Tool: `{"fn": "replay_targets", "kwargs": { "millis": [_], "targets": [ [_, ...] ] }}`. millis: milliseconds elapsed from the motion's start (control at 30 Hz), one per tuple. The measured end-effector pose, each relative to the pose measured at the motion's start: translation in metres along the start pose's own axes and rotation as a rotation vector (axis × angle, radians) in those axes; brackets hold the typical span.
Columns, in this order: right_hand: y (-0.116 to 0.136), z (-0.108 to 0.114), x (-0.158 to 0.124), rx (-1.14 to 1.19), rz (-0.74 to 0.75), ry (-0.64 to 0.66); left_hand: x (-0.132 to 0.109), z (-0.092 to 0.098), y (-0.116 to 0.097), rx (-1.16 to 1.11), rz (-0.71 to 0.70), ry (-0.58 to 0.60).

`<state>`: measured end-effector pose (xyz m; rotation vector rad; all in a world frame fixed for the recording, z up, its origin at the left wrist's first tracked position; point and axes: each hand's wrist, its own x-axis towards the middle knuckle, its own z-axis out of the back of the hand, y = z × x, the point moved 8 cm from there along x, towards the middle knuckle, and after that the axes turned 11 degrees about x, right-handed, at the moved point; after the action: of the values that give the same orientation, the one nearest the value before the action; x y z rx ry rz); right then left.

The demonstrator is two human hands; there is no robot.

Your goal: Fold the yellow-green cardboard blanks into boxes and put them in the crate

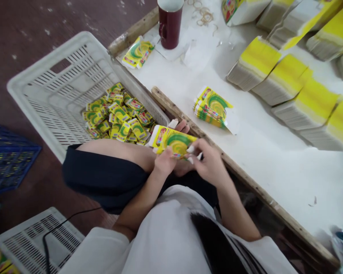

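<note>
A yellow and green printed carton (177, 142) is held over my lap, between both hands. My left hand (166, 160) grips its near side, thumb on the printed face and wrapped fingertips showing past the far edge. At the carton's right end my right hand (207, 160) pinches the end flaps, with white coverings on its fingertips. A small pile of matching flat cartons (213, 106) lies on the white table beyond my hands. To the left, a white plastic crate (60, 82) holds many small filled cartons (123, 116).
Stacks of flat cartons (291, 80) line the table's far right. A dark red mug (170, 24), rubber bands (205, 15) and a single carton (138, 52) are on the table (274, 160). A wooden edge (240, 171) borders it. A blue crate (10, 160) stands on the floor.
</note>
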<state>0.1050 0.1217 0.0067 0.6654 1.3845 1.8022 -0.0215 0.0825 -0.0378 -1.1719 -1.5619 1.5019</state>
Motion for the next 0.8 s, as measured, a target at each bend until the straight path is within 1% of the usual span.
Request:
{"fn": "replay_targets", "kwargs": {
  "millis": [33,100,133,200,267,333,433,500,567,600,667,733,800],
  "targets": [
    [-0.001,-0.013,-0.006,0.092,-0.021,0.027,-0.001,0.000,-0.004,-0.048,-0.009,-0.005],
    [-0.003,-0.031,-0.014,0.253,-0.039,0.009,-0.003,0.003,-0.015,-0.199,-0.047,-0.031],
    [-0.002,-0.035,-0.016,0.301,-0.029,-0.012,-0.003,0.006,-0.020,-0.266,-0.071,-0.063],
    [0.003,-0.041,-0.020,0.318,0.012,-0.022,-0.003,0.011,-0.027,-0.359,-0.104,-0.137],
    [0.007,-0.043,-0.020,0.305,0.035,-0.021,-0.002,0.012,-0.028,-0.391,-0.089,-0.175],
    [0.004,-0.039,-0.018,0.304,0.022,-0.055,-0.001,0.010,-0.021,-0.350,-0.045,-0.172],
    [-0.003,-0.027,-0.014,0.205,-0.005,-0.142,-0.005,0.007,-0.006,-0.161,-0.017,-0.147],
    [-0.007,-0.023,-0.011,0.077,-0.022,-0.150,-0.009,0.009,0.005,-0.039,-0.020,-0.150],
    [-0.011,-0.021,-0.011,0.011,-0.047,-0.133,-0.011,0.010,0.014,0.043,-0.012,-0.149],
    [-0.014,-0.020,-0.011,0.028,-0.056,-0.125,-0.012,0.011,0.017,0.064,-0.010,-0.148],
    [-0.018,-0.021,-0.012,0.155,-0.069,-0.113,-0.012,0.009,0.016,0.077,-0.021,-0.133],
    [-0.022,-0.021,-0.013,0.300,-0.086,-0.114,-0.010,0.003,0.012,0.053,-0.039,-0.085],
    [-0.026,-0.022,-0.013,0.377,-0.119,-0.106,-0.007,-0.005,0.010,0.016,-0.018,-0.020]
  ]
}}
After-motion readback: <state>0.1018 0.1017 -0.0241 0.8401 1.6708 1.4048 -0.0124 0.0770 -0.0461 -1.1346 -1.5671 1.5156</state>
